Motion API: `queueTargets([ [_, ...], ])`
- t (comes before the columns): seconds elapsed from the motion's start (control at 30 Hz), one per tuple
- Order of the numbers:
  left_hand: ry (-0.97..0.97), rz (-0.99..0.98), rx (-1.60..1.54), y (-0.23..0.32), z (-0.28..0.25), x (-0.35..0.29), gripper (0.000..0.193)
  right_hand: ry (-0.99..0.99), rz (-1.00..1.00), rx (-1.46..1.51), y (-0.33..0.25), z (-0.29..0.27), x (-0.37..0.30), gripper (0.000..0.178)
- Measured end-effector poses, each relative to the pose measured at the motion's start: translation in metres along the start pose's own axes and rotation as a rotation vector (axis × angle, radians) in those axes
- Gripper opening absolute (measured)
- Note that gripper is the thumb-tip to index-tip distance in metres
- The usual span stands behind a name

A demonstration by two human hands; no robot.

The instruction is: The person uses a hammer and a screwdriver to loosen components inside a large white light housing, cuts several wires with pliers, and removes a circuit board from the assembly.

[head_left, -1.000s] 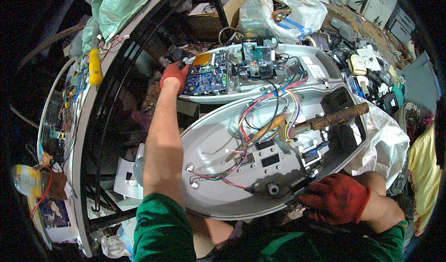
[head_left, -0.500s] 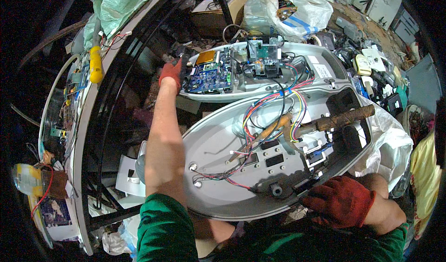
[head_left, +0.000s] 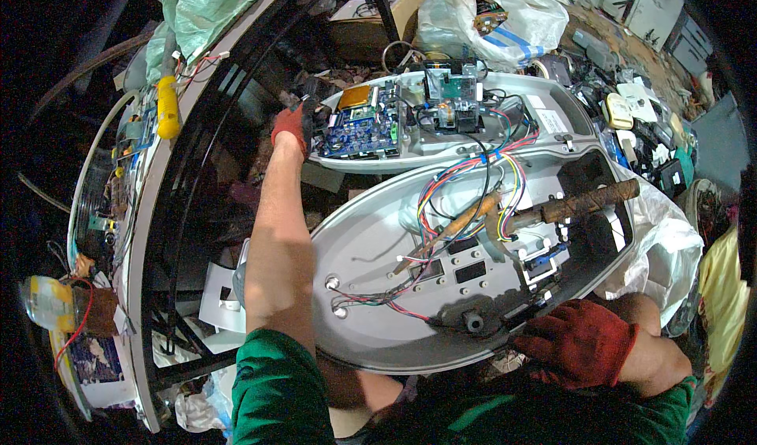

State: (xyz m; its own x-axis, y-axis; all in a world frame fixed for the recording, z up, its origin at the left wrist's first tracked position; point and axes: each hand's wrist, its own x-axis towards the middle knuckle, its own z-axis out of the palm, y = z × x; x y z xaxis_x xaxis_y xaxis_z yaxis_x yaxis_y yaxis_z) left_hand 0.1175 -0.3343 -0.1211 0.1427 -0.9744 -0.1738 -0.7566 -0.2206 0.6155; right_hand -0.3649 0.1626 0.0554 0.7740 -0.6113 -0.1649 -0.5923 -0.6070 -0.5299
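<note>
A long grey plastic housing lies opened like a clam in front of me. Its near half-shell (head_left: 371,216) holds coloured wires (head_left: 430,196), a pointed tool with a wooden handle (head_left: 461,222) and a rusty, thick-handled tool (head_left: 591,202). The far half-shell (head_left: 564,102) carries a blue circuit board (head_left: 359,133) and a black mechanism (head_left: 451,102). My left hand (head_left: 290,128), in a red glove, is at the far shell's left end, closed by a dark piece; its fingertips are hidden. My red-gloved right hand (head_left: 579,342) is curled at the near shell's right front rim; what it grips is hidden.
A black metal frame (head_left: 177,232) stands to my left, with a yellow-handled screwdriver (head_left: 167,107) beyond it. A white sack (head_left: 493,23) and a cardboard box (head_left: 374,19) stand at the back. Electronic scrap (head_left: 631,121) is heaped at the right, near a clear plastic sheet (head_left: 658,236).
The view has shifted very slightly. Both hands, the housing and the tools keep practically the same places relative to each other.
</note>
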Motion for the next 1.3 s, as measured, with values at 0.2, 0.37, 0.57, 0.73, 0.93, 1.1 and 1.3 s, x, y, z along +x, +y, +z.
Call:
queueTargets([
  [0.2, -0.145, 0.037, -0.35, 0.042, 0.045, -0.036, 0.058, -0.089, 0.101, 0.03, 0.001, -0.002, 0.003, 0.047],
  [0.37, 0.076, 0.589, 1.238, 0.124, 0.124, -0.076, 0.068, -0.087, 0.25, -0.028, -0.001, -0.002, 0.003, 0.046],
  [0.57, -0.131, 0.406, 0.254, -0.04, 0.035, 0.054, 0.062, -0.027, -0.014, -0.011, 0.002, 0.004, 0.007, 0.049],
  [0.73, -0.04, 0.272, 0.379, 0.022, 0.077, 0.006, 0.054, -0.044, 0.054, -0.027, 0.003, 0.004, 0.012, 0.05],
  [0.93, 0.051, 0.157, 0.816, 0.086, 0.051, -0.067, 0.047, -0.024, 0.082, -0.03, 0.0, 0.005, 0.004, 0.051],
  [1.1, 0.069, 0.077, 0.119, 0.021, 0.011, -0.027, 0.055, 0.012, -0.007, 0.006, 0.005, 0.009, 0.002, 0.051],
  [1.3, 0.089, 0.362, 0.165, 0.056, 0.085, -0.03, 0.056, -0.039, 0.125, -0.022, 0.003, 0.007, -0.004, 0.052],
])
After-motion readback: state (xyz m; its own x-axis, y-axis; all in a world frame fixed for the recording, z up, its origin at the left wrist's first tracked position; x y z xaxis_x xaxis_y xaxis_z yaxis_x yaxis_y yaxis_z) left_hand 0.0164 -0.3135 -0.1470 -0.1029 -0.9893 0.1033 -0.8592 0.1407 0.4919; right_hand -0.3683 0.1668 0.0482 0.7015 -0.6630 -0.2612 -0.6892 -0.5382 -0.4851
